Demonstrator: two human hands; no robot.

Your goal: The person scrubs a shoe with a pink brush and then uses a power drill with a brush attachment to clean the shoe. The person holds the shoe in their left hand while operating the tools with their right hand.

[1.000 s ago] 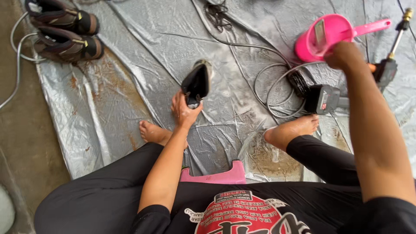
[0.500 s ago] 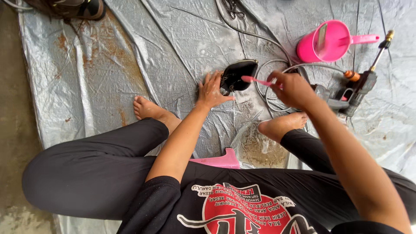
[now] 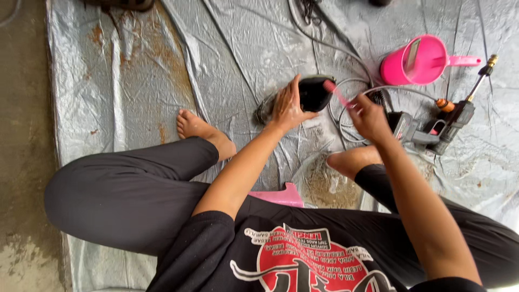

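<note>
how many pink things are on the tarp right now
3: a pink jug at upper right, a pink brush in the right hand, and a pink piece between the legs; others may be hidden.

Wet grey tarp (image 3: 227,48), black shoe (image 3: 313,93), pink jug (image 3: 416,62), spray gun (image 3: 451,121), coiled cable (image 3: 351,92)

Soft, even daylight falls over my work; shadows under my legs are faint. The wet silver tarp (image 3: 227,59) gives a dull sheen. My right hand (image 3: 367,116) looks slightly motion-blurred, and edges bend a little.
</note>
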